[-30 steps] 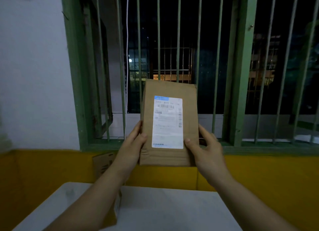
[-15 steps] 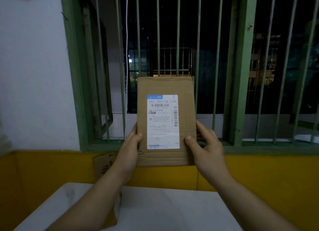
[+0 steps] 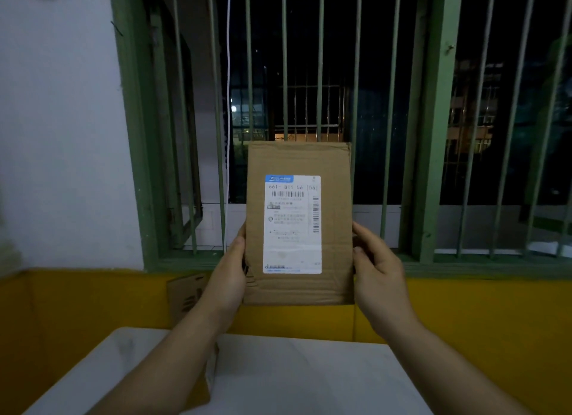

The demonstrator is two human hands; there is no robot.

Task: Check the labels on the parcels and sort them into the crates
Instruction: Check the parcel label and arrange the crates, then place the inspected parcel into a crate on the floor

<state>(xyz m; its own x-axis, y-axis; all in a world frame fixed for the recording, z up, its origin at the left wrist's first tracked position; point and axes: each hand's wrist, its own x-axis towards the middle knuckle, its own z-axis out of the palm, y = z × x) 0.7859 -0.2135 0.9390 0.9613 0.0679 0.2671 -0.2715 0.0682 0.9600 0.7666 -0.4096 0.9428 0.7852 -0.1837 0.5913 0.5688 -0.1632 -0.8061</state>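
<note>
Parcel: flat brown rectangular cardboard parcel [image 3: 298, 162], held upright in the air in front of the green barred window [image 3: 428, 120], above the far edge of the white table [image 3: 309, 380].
Label: white rectangular shipping label [image 3: 292, 244] with a blue header strip, on the parcel face turned toward the camera, slightly left of the parcel's centre line.
Legible writing: top line of the label reads "661- B11 56 [56]". A horizontal barcode lies below that line; a vertical barcode runs along the label's right edge. The smaller print and the blue header text are too blurred to read.
Left hand: left hand [image 3: 229, 278] grasps the parcel's left edge at its lower half; thumb on the front face, other fingers hidden behind the parcel.
Right hand: right hand [image 3: 379, 278] grasps the parcel's right edge at its lower half; thumb tip on the front edge, fingers curled round behind.
Second box: brown cardboard box [image 3: 185, 294] stands below and left of the parcel, partly hidden by the left forearm.
Wall: yellow wall band [image 3: 479, 321] runs behind the parcel's lower edge.
</note>
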